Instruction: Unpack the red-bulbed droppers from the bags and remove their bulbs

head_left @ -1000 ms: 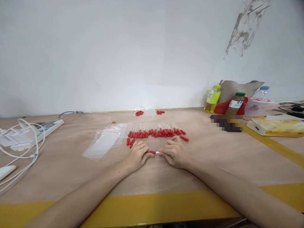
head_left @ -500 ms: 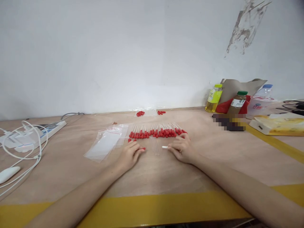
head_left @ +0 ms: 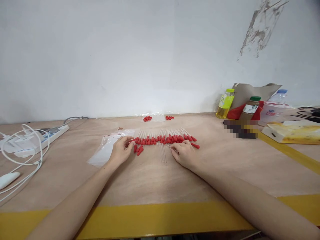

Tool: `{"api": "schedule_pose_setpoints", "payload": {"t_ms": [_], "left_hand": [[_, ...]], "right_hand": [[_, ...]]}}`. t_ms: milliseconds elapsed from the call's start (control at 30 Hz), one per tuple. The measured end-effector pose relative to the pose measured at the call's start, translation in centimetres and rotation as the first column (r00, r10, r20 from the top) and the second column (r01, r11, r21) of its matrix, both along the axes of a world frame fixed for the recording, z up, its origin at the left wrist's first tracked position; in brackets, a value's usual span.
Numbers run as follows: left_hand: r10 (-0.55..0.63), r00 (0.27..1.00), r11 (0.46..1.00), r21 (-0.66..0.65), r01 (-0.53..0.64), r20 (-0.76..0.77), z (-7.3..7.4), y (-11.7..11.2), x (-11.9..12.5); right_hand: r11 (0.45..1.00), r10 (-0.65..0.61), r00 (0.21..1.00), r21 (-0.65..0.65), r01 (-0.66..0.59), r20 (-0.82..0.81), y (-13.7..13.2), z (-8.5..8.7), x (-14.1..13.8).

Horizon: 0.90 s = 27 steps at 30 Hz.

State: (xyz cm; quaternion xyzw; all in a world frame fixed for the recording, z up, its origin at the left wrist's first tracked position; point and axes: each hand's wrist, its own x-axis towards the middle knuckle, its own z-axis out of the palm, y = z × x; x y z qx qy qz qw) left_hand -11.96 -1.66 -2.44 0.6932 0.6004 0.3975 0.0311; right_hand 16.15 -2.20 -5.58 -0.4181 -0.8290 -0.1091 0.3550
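Note:
My left hand [head_left: 122, 150] is closed, its fingertips on a red rubber bulb [head_left: 133, 140] at the left end of a row of glass droppers [head_left: 150, 141] with red bulbs. Just below its fingertips lie a few loose red bulbs [head_left: 140, 151]. My right hand [head_left: 184, 153] pinches a thin clear glass tube [head_left: 170, 147] in front of the row. Several bare glass tubes [head_left: 163, 154] lie between the hands. One more red bulb [head_left: 195, 145] shows to the right of my right hand; whether it has a tube is hidden.
Clear plastic bags [head_left: 101, 151] lie left of the row. Two small piles of red bulbs [head_left: 147, 118] sit near the wall. A power strip [head_left: 56, 136] with white cables is at the left. Bottles [head_left: 225, 105], a paper bag [head_left: 246, 93] and a tissue pack [head_left: 292, 131] stand at the right.
My left hand has moved left and away from me, from beside the bare tubes to the row's left end, uncovering the loose bulbs. My right hand has shifted slightly left and away from me.

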Motion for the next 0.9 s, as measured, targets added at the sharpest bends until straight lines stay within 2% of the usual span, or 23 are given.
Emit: {"api": "schedule_pose_setpoints", "payload": {"t_ms": [100, 333, 567, 667, 733, 900], "left_hand": [[-0.009, 1.000, 0.998, -0.059, 0.009, 0.012, -0.4, 0.1, -0.1], [-0.086, 0.996, 0.989, -0.121, 0.090, 0.033, -1.7, 0.0, 0.7], [-0.084, 0.996, 0.989, -0.119, 0.088, 0.039, -2.2, 0.2, 1.0], [-0.085, 0.996, 0.991, -0.107, 0.087, 0.024, -2.2, 0.1, 1.0], [-0.064, 0.998, 0.995, -0.074, 0.063, -0.015, -2.1, -0.1, 1.0], [-0.054, 0.989, 0.997, 0.050, 0.062, -0.139, -1.3, -0.2, 1.5]], "right_hand": [[1.000, 0.020, 1.000, 0.018, -0.020, -0.001, -0.1, 0.0, -0.3], [0.985, 0.052, 0.996, -0.158, -0.064, -0.079, -1.6, 0.4, -1.2], [0.972, 0.058, 0.998, -0.226, -0.061, -0.022, -1.5, 0.8, -1.2], [0.939, 0.094, 0.993, -0.324, -0.111, -0.070, -1.2, 0.8, -1.2], [0.903, 0.108, 0.981, -0.397, -0.166, -0.164, -1.0, 0.6, -1.1], [0.802, 0.026, 0.899, -0.528, -0.279, -0.437, -0.5, -0.5, -1.0]]}}
